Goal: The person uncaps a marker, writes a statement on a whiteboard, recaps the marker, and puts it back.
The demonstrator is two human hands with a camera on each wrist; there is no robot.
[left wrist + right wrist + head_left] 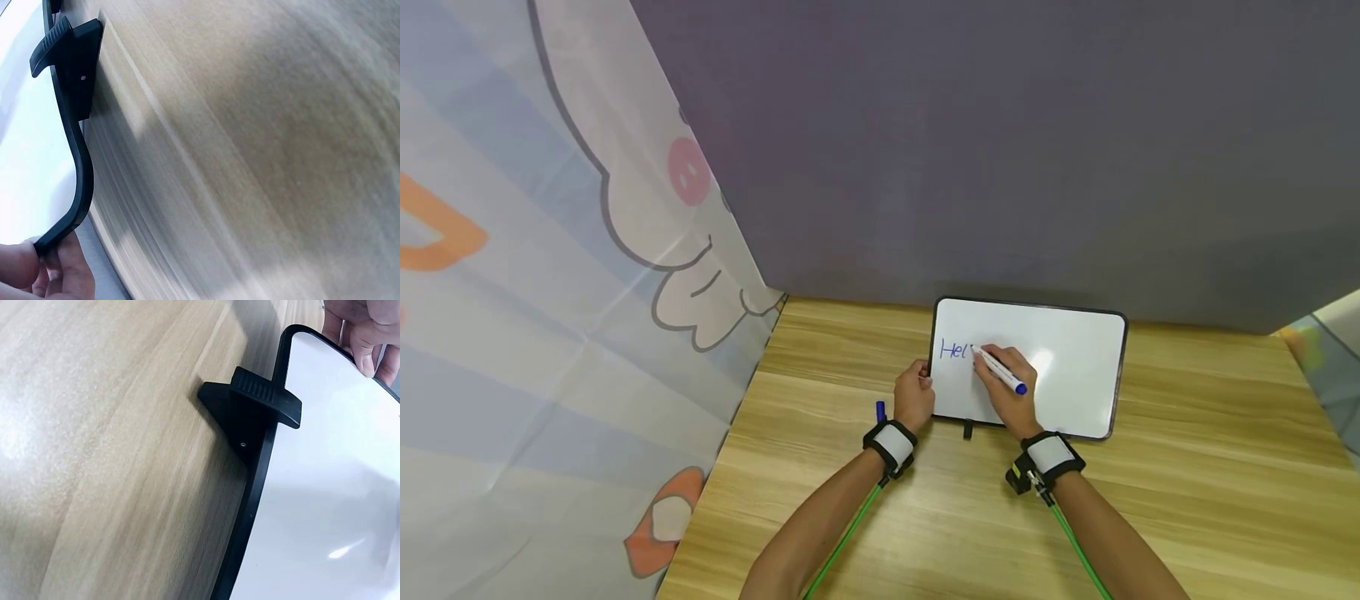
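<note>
A black-framed whiteboard (1078, 367) stands on the wooden table, with blue letters reading "Hel" and a further stroke at its left. My left hand (913, 400) grips the board's left edge; in the left wrist view the thumb (17, 265) lies on the white face and the fingers bend behind the frame. My right hand (1017, 400) pinches a white marker (1000, 369) with a blue end, its tip at the lettering. The right wrist view shows the left hand (365, 334) on the frame but not the marker.
A black foot (967, 430) clips onto the board's lower edge. Beside my left wrist lies a blue cylinder (881, 410), partly hidden by the wrist strap. A dark grey panel (1000, 167) rises behind the board, and a printed cloth (550, 333) hangs at the left.
</note>
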